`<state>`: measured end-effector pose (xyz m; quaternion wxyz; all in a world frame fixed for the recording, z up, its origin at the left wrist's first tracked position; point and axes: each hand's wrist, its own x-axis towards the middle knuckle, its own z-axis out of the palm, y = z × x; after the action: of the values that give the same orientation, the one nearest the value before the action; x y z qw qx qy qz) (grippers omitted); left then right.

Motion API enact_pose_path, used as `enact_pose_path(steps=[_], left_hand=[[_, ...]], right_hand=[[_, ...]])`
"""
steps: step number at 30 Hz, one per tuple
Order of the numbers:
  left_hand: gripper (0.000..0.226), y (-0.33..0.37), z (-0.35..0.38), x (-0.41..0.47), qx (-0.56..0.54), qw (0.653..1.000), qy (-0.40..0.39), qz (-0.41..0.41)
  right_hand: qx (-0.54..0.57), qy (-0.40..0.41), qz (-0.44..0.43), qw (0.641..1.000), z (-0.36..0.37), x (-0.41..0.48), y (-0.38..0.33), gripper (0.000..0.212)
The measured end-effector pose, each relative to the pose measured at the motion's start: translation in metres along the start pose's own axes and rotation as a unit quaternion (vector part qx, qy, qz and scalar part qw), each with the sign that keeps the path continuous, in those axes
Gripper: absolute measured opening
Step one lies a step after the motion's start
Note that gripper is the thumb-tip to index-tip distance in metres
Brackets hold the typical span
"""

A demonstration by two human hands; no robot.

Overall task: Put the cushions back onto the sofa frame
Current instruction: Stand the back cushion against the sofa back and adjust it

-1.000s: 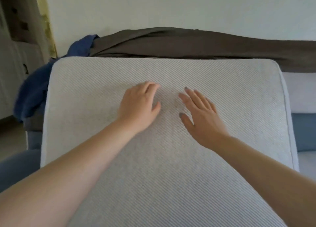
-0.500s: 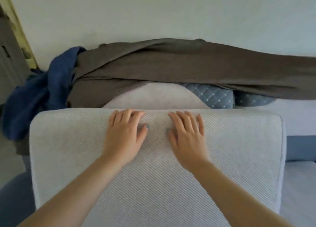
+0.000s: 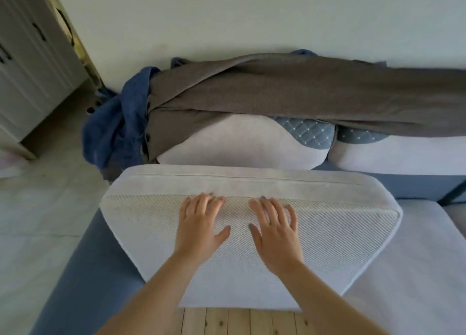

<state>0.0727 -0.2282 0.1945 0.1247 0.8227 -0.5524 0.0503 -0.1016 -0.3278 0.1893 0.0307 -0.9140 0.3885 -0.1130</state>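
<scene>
One cushion is lying directly ahead of the person, ribbed face up, its long axis running left to right across the view and its zipped far edge pointing at the sofa back. It is sitting slightly skewed and seems tilted, far edge raised. Two hands are pressing flat on it near that far edge, fingers straight and spread, gripping nothing: the left hand and the right hand are lying side by side, a little apart, about equally close to the edge and both left of the cushion's middle. Judging from this, the coming move is turning on a push forward and down, away from the body, to seat the cushion against the back. Below its near edge the wooden slats are showing bare, too cut off to count, with the blue frame rising on the left. One second cushion is already lying on the seat to the right, touching the first. Two back cushions are standing just beyond; whether the far edge is touching them I cannot tell. One brown blanket and one blue cloth are hanging over the back.
</scene>
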Motion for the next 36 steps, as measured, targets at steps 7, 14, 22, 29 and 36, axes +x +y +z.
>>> enact_pose_path(steps=[7, 14, 22, 29, 36], left_hand=[[0.065, 0.024, -0.047, -0.085, 0.0, 0.998, -0.055, -0.003], [0.057, 0.028, -0.071, -0.143, 0.002, 0.995, -0.086, 0.042], [0.032, 0.027, -0.083, -0.187, -0.015, 0.993, -0.037, 0.109], [0.041, 0.02, -0.074, -0.133, -0.088, 0.991, -0.105, -0.004], [0.061, 0.02, -0.045, -0.151, -0.053, 0.897, -0.439, -0.017]], right_hand=[[0.021, -0.061, -0.013, 0.998, -0.053, -0.073, -0.019, 0.034], [0.125, -0.121, 0.004, 0.985, -0.077, -0.054, -0.025, 0.042], [0.053, -0.205, 0.047, 0.976, -0.058, -0.054, -0.031, 0.045], [0.032, -0.211, 0.004, 0.977, -0.067, -0.104, -0.037, 0.041], [0.076, -0.376, 0.093, 0.919, -0.038, -0.138, -0.034, 0.041]])
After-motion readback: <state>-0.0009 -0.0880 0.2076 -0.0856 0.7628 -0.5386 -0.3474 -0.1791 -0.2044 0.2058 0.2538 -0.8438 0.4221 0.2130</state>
